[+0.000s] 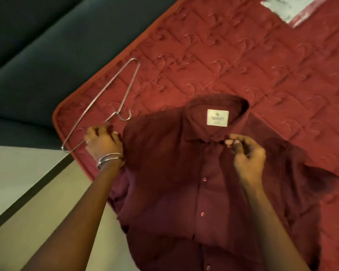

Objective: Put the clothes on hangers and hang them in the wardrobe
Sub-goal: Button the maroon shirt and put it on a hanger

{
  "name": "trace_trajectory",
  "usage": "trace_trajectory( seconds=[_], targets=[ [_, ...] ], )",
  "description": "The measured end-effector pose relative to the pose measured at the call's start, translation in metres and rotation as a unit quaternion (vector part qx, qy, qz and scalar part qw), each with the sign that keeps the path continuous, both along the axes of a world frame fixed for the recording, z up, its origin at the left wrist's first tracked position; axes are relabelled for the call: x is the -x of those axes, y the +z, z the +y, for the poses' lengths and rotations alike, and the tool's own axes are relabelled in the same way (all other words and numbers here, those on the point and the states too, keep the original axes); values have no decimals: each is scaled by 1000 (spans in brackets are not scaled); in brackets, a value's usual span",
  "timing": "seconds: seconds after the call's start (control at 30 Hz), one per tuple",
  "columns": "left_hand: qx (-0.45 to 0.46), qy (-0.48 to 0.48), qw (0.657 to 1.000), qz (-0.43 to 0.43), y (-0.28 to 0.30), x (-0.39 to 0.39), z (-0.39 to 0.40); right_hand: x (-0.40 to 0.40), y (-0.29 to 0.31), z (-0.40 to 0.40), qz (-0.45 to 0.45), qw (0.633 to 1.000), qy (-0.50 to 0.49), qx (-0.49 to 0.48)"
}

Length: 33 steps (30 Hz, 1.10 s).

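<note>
The shirt (184, 182) lies front-up on the red quilt (243, 55), hem cut off below. The right hand (247, 153) pinches its collar; the left hand (103, 141) grips its shoulder, fingertips hidden. The hanger (106, 94) lies alongside.

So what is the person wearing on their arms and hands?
Both forearms are bare, with no sleeves in view. The left hand has shiny silver metal bangles stacked round its wrist, and what looks like a thin ring on one finger. The right hand has nothing on its wrist that shows; its fingernails look pale and glossy.
</note>
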<state>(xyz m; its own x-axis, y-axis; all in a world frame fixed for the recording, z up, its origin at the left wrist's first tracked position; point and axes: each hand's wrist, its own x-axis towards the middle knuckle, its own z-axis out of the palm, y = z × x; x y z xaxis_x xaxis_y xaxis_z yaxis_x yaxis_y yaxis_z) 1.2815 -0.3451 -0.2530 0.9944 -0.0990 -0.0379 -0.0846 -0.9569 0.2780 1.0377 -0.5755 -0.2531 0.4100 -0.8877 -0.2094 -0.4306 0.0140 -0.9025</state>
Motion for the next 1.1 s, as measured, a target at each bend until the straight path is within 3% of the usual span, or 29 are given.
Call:
trace_trajectory(
  seconds=[0.1,0.27,0.37,0.47,0.57,0.67,0.8,0.97,1.03,1.1],
  targets=[
    [-115,-11,993,39,6,-29,37,-25,4,11,-8,999,32,-12],
    [-147,-121,980,56,-5,-55,58,-59,1,24,-1,999,44,-8],
    [-93,-107,989,52,-6,-63,57,-73,0,33,-16,998,58,-16],
    [16,-125,992,19,4,-58,46,-80,1,40,-29,997,63,-17],
    [160,-110,981,-28,32,-49,31,-84,7,42,-39,996,71,-25],
    [233,-118,964,-50,65,-42,19,-88,20,39,-66,995,73,-27],
    [293,-171,940,42,100,-26,-3,-92,60,21,-96,993,69,0],
    [382,-177,874,245,106,36,-55,-91,113,1,-154,975,49,-153],
    [397,-161,861,276,98,70,-76,-86,122,-6,-149,965,36,-213],
    [398,-144,870,255,93,100,-95,-79,129,-16,-180,946,-2,-272]
  ],
)
